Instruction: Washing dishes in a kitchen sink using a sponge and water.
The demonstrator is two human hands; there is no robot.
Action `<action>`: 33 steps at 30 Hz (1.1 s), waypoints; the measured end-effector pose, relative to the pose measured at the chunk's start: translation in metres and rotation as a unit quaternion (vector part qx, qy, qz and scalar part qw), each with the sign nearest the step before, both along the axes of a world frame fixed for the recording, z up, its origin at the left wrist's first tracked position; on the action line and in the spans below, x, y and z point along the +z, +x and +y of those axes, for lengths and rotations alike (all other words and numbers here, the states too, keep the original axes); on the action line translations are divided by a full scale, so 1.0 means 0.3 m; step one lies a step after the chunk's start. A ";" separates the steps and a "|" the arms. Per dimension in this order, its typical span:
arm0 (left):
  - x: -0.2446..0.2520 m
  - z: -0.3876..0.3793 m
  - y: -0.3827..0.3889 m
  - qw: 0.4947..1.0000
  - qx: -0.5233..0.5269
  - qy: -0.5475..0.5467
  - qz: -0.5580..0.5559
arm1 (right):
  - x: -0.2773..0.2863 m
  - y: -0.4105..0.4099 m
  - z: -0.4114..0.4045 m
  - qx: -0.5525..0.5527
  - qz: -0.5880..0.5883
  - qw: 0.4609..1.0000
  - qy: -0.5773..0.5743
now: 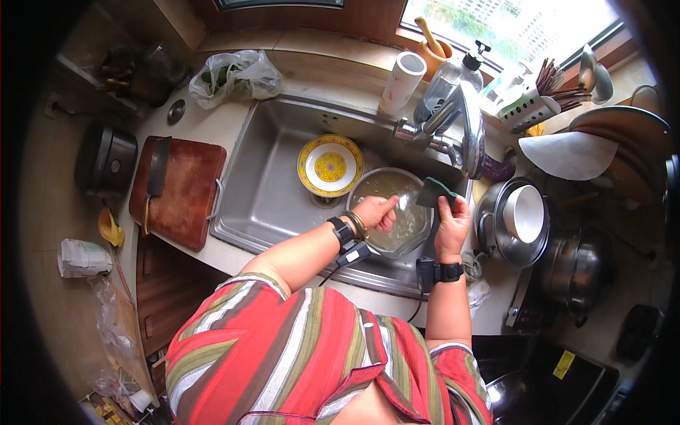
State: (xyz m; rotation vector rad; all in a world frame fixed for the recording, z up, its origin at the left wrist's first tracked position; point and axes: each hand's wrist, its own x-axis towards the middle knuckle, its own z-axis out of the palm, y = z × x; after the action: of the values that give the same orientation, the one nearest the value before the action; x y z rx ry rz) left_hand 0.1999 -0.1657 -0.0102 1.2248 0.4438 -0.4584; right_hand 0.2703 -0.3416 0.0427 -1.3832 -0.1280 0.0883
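My right hand (452,226) pinches a dark green scouring pad (436,192) at the right side of the sink. My left hand (374,213) is over a basin of cloudy water (406,228), its fingers curled; whether they hold something small I cannot tell. Under my hands, the basin takes up the right part of the stainless steel sink (265,175). Beside it, near the drain, lies a white plate with a yellow patterned rim (330,164). The chrome faucet (472,133) arches over the sink's back right corner.
Left of the sink, a cleaver (158,167) lies on a wooden cutting board (199,186). A plastic bag (236,79) sits behind. A paper roll (402,82), pump bottle (438,85) and chopstick holder (528,109) line the back. A white bowl (523,213) rests in a metal pot (499,234) at right.
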 end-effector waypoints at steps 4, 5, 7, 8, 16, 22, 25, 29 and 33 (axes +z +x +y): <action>0.083 0.069 -0.045 0.994 0.068 -0.074 0.050 | 0.038 -0.044 -0.024 -0.068 -0.006 0.996 0.050; 0.094 0.085 -0.052 0.990 0.088 -0.089 0.068 | 0.040 -0.054 -0.029 -0.087 -0.002 0.993 0.078; 0.109 0.121 -0.079 0.975 0.146 -0.137 0.095 | 0.019 -0.064 -0.048 -0.089 0.023 0.991 0.102; 0.122 0.143 -0.098 0.971 0.159 -0.147 0.100 | -0.006 -0.067 -0.058 -0.102 0.039 0.989 0.098; 0.229 0.373 -0.282 0.968 0.229 -0.098 0.012 | -0.076 -0.138 -0.071 -0.096 0.109 0.988 0.058; 0.347 0.538 -0.375 0.971 0.204 0.123 0.029 | -0.122 -0.170 -0.074 -0.050 0.142 0.989 0.011; 0.337 0.558 -0.399 0.961 0.170 0.218 0.024 | -0.167 -0.177 -0.074 -0.024 0.163 0.986 -0.024; 0.290 0.550 -0.416 0.942 0.109 0.316 -0.016 | -0.227 -0.163 -0.092 0.021 0.166 0.983 -0.082; 0.200 0.543 -0.429 0.908 0.067 0.413 -0.003 | -0.302 -0.132 -0.127 0.045 0.163 0.966 -0.196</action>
State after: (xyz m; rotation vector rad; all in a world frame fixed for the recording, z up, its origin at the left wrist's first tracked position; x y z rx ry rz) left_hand 0.0713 -0.0029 0.0496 1.9943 0.7538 -0.1320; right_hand 0.2308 -0.3797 -0.0480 -1.7367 0.1076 0.4346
